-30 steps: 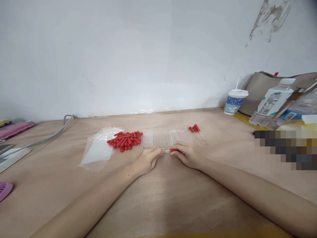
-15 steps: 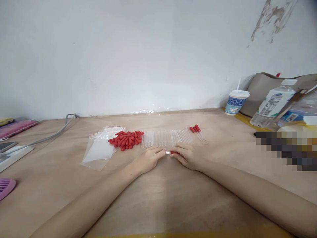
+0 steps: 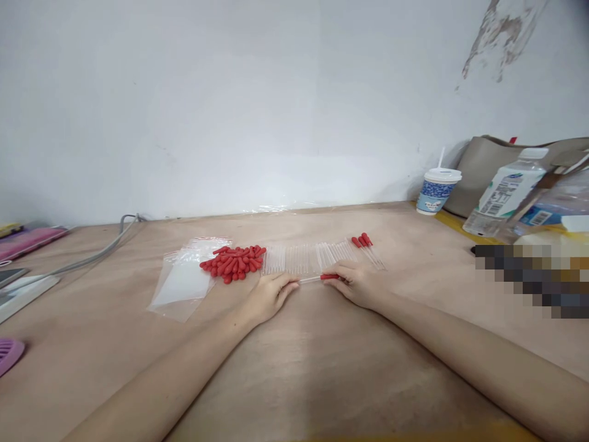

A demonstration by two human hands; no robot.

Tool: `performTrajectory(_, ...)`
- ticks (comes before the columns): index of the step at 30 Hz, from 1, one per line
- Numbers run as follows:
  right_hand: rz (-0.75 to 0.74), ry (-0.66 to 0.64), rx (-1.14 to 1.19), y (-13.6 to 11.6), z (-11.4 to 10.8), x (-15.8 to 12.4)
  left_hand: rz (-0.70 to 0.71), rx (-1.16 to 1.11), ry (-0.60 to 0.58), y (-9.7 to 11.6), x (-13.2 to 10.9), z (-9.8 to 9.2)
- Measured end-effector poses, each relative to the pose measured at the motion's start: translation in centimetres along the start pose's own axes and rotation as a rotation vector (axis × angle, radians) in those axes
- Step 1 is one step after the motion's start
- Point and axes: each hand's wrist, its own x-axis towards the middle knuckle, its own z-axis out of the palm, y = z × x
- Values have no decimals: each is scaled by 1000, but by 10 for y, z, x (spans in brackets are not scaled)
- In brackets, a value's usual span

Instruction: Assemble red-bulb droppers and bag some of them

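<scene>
Both hands meet at the middle of a brown table [image 3: 299, 368]. My right hand [image 3: 356, 284] pinches the red bulb end of a clear dropper [image 3: 318, 278]. My left hand [image 3: 269, 296] rests with curled fingers beside the dropper's glass tip; whether it touches the tip I cannot tell. Just beyond the hands lies a row of clear glass tubes [image 3: 306, 258]. A heap of red rubber bulbs [image 3: 234, 261] sits to the left of the tubes. Three finished droppers with red bulbs [image 3: 367, 244] lie to the right of the row.
Clear zip bags [image 3: 186, 279] lie left of the bulbs. At the right stand a paper cup with a straw [image 3: 435, 189], a beige bag [image 3: 497, 162] and plastic bottles [image 3: 506, 190]. A grey cable [image 3: 99, 248], pink items [image 3: 27, 239] and a purple object [image 3: 9, 355] are at the left.
The hands have drawn apart, so more of the dropper's clear tube shows between them. My right hand has shifted a little to the right with the red bulb end.
</scene>
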Motion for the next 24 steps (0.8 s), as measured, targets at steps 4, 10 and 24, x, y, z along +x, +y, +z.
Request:
performTrajectory(4, -23, 6, 17, 0, 2, 0, -22, -43, -2, 2, 0, -1)
performTrajectory(10, -32, -30, 8, -2, 3, 1, -19, -39, 39, 5, -1, -2)
performTrajectory(24, -98, -70, -5, -11, 9, 6, 6, -31, 27, -1, -1, 1)
